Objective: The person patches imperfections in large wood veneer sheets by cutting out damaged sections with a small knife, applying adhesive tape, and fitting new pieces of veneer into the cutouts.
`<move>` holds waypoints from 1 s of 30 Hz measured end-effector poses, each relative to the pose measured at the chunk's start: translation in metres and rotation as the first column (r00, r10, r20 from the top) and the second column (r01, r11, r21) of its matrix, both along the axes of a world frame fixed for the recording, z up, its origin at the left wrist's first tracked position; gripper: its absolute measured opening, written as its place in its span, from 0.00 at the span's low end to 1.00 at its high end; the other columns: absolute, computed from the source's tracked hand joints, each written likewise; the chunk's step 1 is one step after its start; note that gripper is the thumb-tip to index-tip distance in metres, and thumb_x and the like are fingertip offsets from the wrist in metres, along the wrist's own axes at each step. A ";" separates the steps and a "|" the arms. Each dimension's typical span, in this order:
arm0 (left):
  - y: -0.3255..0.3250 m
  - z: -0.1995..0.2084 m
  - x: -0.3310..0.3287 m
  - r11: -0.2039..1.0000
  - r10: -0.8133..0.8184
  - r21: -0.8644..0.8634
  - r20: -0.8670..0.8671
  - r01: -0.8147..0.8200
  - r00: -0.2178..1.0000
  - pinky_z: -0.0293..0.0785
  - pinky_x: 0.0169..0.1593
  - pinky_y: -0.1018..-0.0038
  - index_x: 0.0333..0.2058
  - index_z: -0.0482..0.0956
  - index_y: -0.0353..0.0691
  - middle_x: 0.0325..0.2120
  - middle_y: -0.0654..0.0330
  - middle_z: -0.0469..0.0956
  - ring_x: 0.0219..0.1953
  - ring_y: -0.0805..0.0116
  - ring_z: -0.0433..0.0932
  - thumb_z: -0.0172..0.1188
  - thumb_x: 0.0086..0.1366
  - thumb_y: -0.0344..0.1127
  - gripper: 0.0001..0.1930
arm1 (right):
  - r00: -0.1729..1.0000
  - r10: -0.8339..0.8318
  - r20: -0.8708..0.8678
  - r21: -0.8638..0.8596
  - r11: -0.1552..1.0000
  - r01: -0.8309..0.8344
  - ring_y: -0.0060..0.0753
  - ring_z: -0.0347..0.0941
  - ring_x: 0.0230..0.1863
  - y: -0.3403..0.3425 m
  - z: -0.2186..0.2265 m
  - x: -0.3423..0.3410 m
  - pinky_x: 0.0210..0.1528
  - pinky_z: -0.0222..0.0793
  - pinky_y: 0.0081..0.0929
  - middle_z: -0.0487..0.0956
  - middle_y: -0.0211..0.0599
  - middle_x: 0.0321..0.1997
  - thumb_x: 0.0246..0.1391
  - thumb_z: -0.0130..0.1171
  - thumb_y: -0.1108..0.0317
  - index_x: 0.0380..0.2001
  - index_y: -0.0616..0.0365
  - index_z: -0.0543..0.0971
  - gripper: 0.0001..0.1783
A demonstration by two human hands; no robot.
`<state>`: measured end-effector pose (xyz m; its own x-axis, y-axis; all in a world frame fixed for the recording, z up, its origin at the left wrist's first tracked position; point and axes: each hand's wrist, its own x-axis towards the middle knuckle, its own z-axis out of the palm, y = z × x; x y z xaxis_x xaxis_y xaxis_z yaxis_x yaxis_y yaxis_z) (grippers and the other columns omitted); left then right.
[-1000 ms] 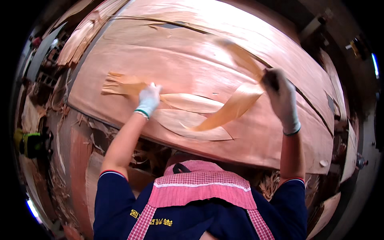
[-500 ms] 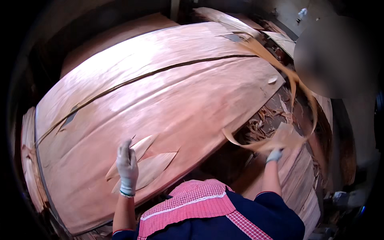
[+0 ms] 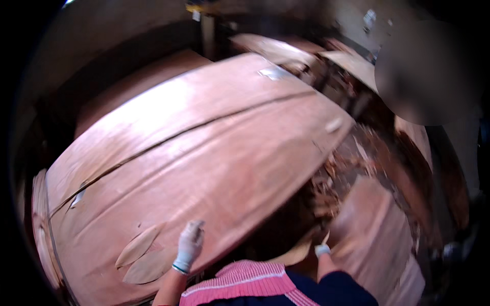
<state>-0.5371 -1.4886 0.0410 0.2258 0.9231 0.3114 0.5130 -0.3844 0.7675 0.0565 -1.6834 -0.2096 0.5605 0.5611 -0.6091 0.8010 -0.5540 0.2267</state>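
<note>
A broad sheet of pinkish wood veneer [image 3: 204, 168] lies before me, with a long dark gap running across it. My left hand [image 3: 190, 240], in a pale glove, is over its near part with fingers closed; whatever they hold, if anything, is hidden. Beside it are two leaf-shaped veneer pieces [image 3: 148, 268]. At the lower right, my gloved right hand [image 3: 322, 250] is closed on a tan veneer strip [image 3: 298, 252], whose tip sticks up past the fingers. The rest of the strip hangs next to my body, partly hidden and blurred.
More veneer sheets [image 3: 370, 229] are stacked at the right. Shredded veneer scraps [image 3: 326, 178] lie between them and the large sheet. Further pieces [image 3: 352, 66] stand at the far right, and a post [image 3: 207, 35] rises behind the sheet.
My right hand has come nearer my body, drawing the long strip off the sheet's far right corner. My left hand has shifted right and lower in view as the view itself moved.
</note>
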 end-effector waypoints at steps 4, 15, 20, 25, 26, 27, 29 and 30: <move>-0.009 0.011 -0.025 0.983 0.170 -0.048 -0.128 -0.177 0.977 0.74 0.46 0.61 0.43 0.77 0.38 0.41 0.47 0.77 0.44 0.46 0.77 0.55 0.60 0.27 0.12 | 0.570 -0.670 -0.476 0.641 0.179 0.746 0.44 0.75 0.46 0.100 0.047 -0.001 0.48 0.72 0.37 0.77 0.48 0.52 0.58 0.58 0.61 0.55 0.70 0.71 0.27; 0.085 0.003 -0.019 0.960 0.271 -0.064 -0.057 -0.274 0.961 0.74 0.43 0.60 0.42 0.78 0.38 0.38 0.48 0.77 0.40 0.46 0.77 0.55 0.62 0.29 0.10 | 0.367 0.522 -0.770 0.551 0.252 0.796 0.11 0.54 0.15 0.511 0.357 -0.203 0.17 0.49 0.17 0.62 0.15 0.17 0.59 0.61 0.58 0.38 0.55 0.82 0.13; 0.113 0.000 0.006 0.943 0.321 -0.063 -0.069 -0.325 0.945 0.74 0.42 0.60 0.41 0.78 0.38 0.38 0.49 0.78 0.40 0.47 0.77 0.55 0.62 0.30 0.09 | 0.076 0.791 -0.606 0.596 0.389 0.702 0.14 0.53 0.13 0.722 0.479 -0.320 0.15 0.45 0.18 0.64 0.19 0.18 0.57 0.61 0.57 0.31 0.50 0.75 0.11; 0.123 -0.001 0.028 0.818 0.542 -0.182 -0.077 -0.546 0.837 0.74 0.41 0.60 0.40 0.78 0.39 0.36 0.49 0.78 0.39 0.48 0.77 0.55 0.62 0.30 0.09 | -0.227 0.810 -0.541 0.405 0.487 0.774 0.21 0.61 0.13 0.876 0.557 -0.411 0.12 0.53 0.20 0.65 0.23 0.17 0.53 0.67 0.58 0.35 0.52 0.71 0.16; 0.122 -0.004 0.030 0.799 0.568 -0.184 -0.083 -0.573 0.819 0.74 0.41 0.60 0.40 0.78 0.39 0.36 0.49 0.78 0.39 0.48 0.77 0.55 0.62 0.30 0.09 | -0.279 0.787 -0.550 0.369 0.529 0.764 0.22 0.61 0.12 0.889 0.566 -0.428 0.12 0.54 0.21 0.66 0.24 0.16 0.52 0.68 0.57 0.36 0.52 0.71 0.18; 0.120 -0.007 0.034 0.784 0.585 -0.180 -0.103 -0.594 0.804 0.74 0.40 0.60 0.39 0.79 0.37 0.34 0.49 0.78 0.38 0.48 0.77 0.55 0.61 0.29 0.08 | -0.195 0.782 -0.591 0.397 0.493 0.774 0.22 0.61 0.12 0.903 0.569 -0.440 0.12 0.54 0.20 0.68 0.26 0.17 0.53 0.67 0.58 0.37 0.52 0.71 0.17; 0.124 -0.007 0.043 0.756 0.614 -0.188 -0.128 -0.627 0.779 0.73 0.39 0.61 0.38 0.79 0.36 0.32 0.48 0.78 0.36 0.49 0.77 0.54 0.61 0.28 0.08 | -0.167 0.791 -0.589 0.408 0.469 0.783 0.20 0.64 0.17 0.927 0.569 -0.449 0.14 0.56 0.20 0.70 0.25 0.21 0.56 0.64 0.65 0.38 0.54 0.74 0.11; 0.126 -0.003 0.045 0.762 0.592 -0.200 -0.172 -0.616 0.788 0.73 0.40 0.59 0.39 0.79 0.37 0.34 0.48 0.78 0.38 0.48 0.77 0.54 0.61 0.29 0.09 | -0.167 0.781 -0.601 0.393 0.471 0.790 0.20 0.64 0.16 0.931 0.564 -0.455 0.14 0.56 0.20 0.70 0.26 0.20 0.56 0.63 0.65 0.38 0.55 0.75 0.10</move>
